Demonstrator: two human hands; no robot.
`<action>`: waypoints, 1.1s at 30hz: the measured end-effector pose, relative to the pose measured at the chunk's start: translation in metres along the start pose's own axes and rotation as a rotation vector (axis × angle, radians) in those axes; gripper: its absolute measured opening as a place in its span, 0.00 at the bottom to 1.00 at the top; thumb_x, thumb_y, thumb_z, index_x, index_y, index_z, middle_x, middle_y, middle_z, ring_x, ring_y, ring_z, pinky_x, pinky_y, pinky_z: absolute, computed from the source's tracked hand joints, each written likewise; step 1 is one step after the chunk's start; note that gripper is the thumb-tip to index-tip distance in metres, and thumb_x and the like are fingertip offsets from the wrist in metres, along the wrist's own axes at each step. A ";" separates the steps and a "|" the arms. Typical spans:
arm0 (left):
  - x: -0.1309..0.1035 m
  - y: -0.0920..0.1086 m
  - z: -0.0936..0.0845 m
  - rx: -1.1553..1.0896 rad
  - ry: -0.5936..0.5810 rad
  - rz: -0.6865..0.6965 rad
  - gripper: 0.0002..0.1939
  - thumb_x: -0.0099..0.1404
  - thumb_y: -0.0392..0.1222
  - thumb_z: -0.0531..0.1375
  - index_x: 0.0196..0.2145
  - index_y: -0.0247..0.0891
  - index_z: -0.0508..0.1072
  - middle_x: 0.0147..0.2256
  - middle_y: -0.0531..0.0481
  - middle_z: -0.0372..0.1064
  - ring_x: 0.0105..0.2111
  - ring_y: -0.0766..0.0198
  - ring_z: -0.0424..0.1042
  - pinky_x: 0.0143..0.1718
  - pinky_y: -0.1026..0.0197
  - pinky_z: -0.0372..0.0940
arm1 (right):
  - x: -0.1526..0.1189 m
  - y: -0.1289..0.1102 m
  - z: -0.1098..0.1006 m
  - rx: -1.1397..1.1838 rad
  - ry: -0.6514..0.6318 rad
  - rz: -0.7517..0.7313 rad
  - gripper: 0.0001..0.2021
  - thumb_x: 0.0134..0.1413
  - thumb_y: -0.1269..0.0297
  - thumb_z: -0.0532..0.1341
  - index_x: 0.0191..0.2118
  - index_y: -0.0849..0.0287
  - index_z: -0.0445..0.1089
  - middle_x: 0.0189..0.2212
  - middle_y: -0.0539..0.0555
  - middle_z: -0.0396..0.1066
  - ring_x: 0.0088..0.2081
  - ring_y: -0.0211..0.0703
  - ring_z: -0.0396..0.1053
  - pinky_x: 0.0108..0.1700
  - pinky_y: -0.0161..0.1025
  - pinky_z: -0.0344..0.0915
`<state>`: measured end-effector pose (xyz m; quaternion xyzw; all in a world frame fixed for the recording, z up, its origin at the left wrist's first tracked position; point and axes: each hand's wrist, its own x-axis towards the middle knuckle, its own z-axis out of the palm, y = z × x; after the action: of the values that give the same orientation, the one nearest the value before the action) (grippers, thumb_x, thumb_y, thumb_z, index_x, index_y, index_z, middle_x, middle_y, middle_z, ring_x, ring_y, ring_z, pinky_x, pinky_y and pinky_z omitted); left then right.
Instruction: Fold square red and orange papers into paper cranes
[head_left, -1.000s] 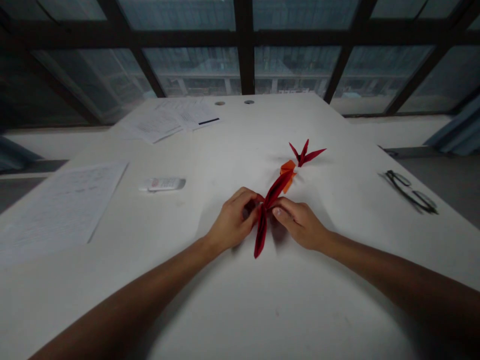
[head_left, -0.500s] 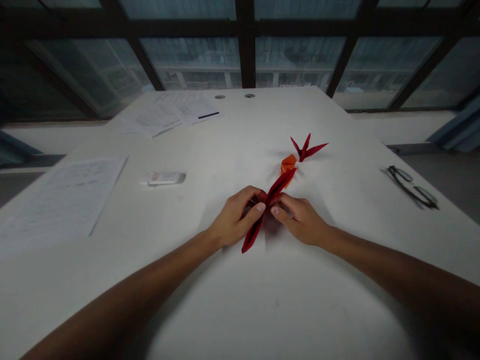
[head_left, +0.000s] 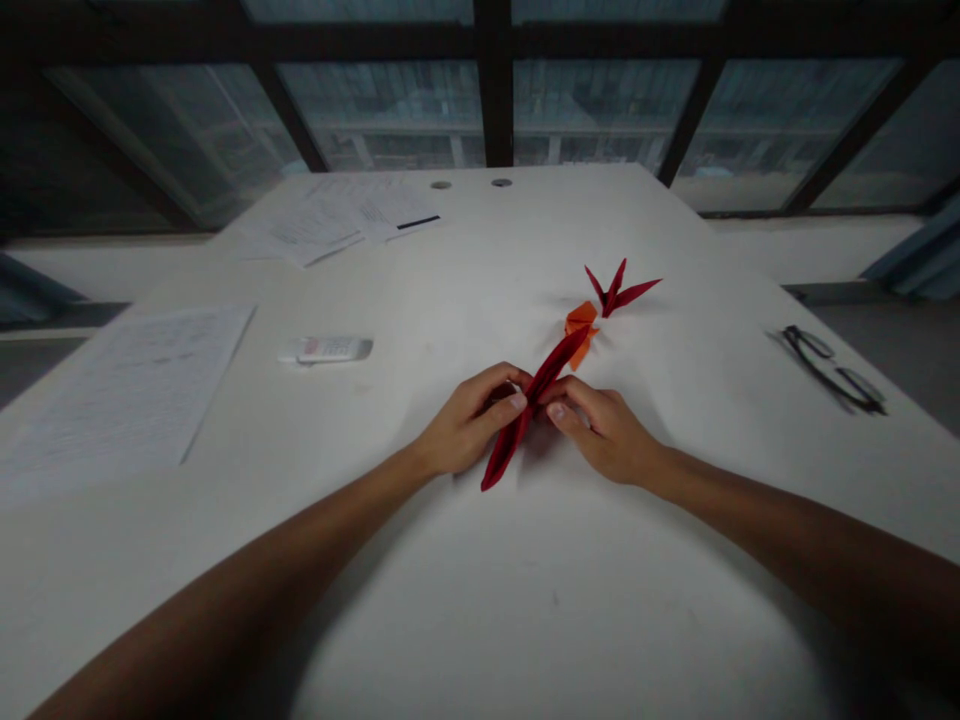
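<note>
A long folded piece of red paper [head_left: 504, 452] slants between my hands, its lower end toward me and its upper tip overlapping an orange origami piece [head_left: 580, 318]. My left hand [head_left: 471, 418] pinches its middle from the left, thumb on the near side. From the right, my right hand [head_left: 600, 428] grips the same paper with thumb and bent fingers close together. The paper's centre is partly hidden by my fingers. Just beyond the orange piece stands a red origami shape [head_left: 616, 296] with several pointed tips.
On the white table [head_left: 480, 600], a white tube [head_left: 334, 349] lies left of my hands. Printed sheets [head_left: 142, 385] lie at the left, with more papers [head_left: 330, 222] at the far left. Black-framed glasses [head_left: 834, 370] rest near the right edge. Windows stand behind the table.
The view has shifted slightly. My right thumb and fingers have moved a little away from the red paper's middle; both hands keep hold of it.
</note>
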<state>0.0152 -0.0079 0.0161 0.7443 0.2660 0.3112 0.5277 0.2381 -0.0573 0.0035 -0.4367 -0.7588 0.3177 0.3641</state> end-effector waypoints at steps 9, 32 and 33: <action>0.003 0.001 -0.003 -0.104 -0.021 -0.029 0.13 0.71 0.50 0.59 0.43 0.37 0.71 0.34 0.50 0.71 0.32 0.64 0.68 0.34 0.61 0.64 | 0.000 -0.002 -0.001 -0.002 -0.022 -0.001 0.11 0.73 0.55 0.54 0.46 0.55 0.69 0.36 0.51 0.78 0.37 0.43 0.75 0.40 0.38 0.68; -0.008 0.000 0.025 0.404 0.210 0.094 0.21 0.64 0.37 0.63 0.54 0.41 0.65 0.42 0.49 0.76 0.37 0.62 0.77 0.40 0.60 0.74 | -0.001 -0.005 0.003 -0.139 0.071 0.033 0.17 0.61 0.48 0.65 0.43 0.54 0.65 0.38 0.55 0.77 0.38 0.49 0.76 0.40 0.43 0.70; -0.009 -0.001 0.027 0.426 0.201 0.096 0.23 0.63 0.37 0.63 0.55 0.41 0.65 0.43 0.49 0.76 0.38 0.62 0.77 0.41 0.60 0.74 | -0.001 -0.006 0.003 -0.176 0.085 0.055 0.17 0.59 0.48 0.66 0.43 0.54 0.64 0.37 0.55 0.77 0.37 0.49 0.75 0.38 0.43 0.69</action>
<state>0.0290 -0.0310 0.0071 0.8159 0.3409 0.3453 0.3144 0.2332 -0.0614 0.0058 -0.5010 -0.7552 0.2408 0.3474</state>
